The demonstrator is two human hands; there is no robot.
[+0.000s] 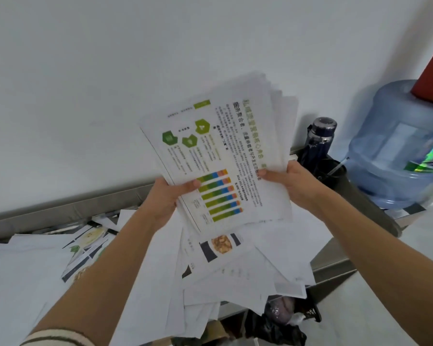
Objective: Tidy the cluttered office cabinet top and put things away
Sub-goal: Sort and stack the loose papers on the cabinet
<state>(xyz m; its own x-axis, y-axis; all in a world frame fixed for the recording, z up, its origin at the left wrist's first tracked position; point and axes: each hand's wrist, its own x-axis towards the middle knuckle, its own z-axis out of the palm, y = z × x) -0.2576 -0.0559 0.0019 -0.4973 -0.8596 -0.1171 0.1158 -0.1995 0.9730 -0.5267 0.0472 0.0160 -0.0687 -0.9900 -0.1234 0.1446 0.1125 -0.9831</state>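
Above a cluttered cabinet top [335, 258], a person holds up a stack of papers [218, 156] in both hands, in front of a white wall [85, 83]. The left hand [165, 198] grips the stack's lower left edge, thumb on the top sheet. The right hand [293, 186] grips the lower right edge the same way. The top sheet shows green hexagons, printed text and a coloured bar chart. Below the stack, loose sheets [235, 270] lie overlapping across the cabinet top. To the right stand a dark bottle [320, 138] and, near it, a large blue water jug [398, 151].
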